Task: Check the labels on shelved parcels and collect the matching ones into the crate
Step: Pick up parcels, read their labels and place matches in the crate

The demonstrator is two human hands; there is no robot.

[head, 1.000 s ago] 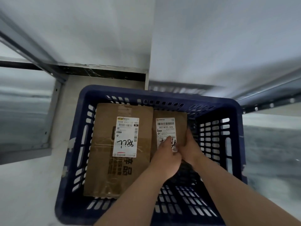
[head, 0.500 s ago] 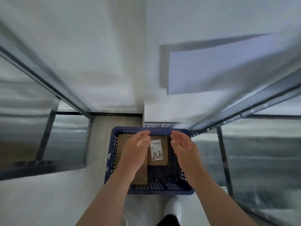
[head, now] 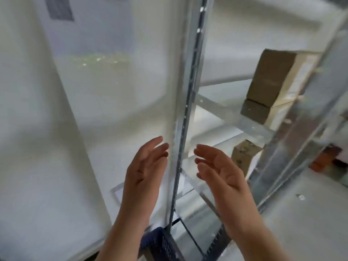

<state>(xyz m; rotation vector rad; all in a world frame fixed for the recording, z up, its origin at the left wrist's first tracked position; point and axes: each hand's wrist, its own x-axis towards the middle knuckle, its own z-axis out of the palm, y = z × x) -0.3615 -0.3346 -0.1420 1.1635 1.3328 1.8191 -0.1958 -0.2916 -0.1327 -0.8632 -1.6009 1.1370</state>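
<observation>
My left hand (head: 146,166) and my right hand (head: 218,168) are raised side by side in mid air, palms facing each other, fingers straight, holding nothing. Between them runs a grey metal shelf upright (head: 185,113). On a shelf at the upper right stand two stacked brown cardboard parcels (head: 271,87); a smaller brown parcel (head: 243,155) sits one shelf lower, just right of my right hand. Only a corner of the blue crate (head: 160,243) shows at the bottom edge, below my left forearm. The view is blurred and no label can be read.
A white wall or panel (head: 75,110) fills the left half. Metal shelf boards and a second upright (head: 293,129) stand on the right. Something reddish-brown (head: 325,157) lies on the floor at the far right.
My hands have let go of the small parcel in the crate and lifted away empty. The view has swung up from the crate to the shelving on the right.
</observation>
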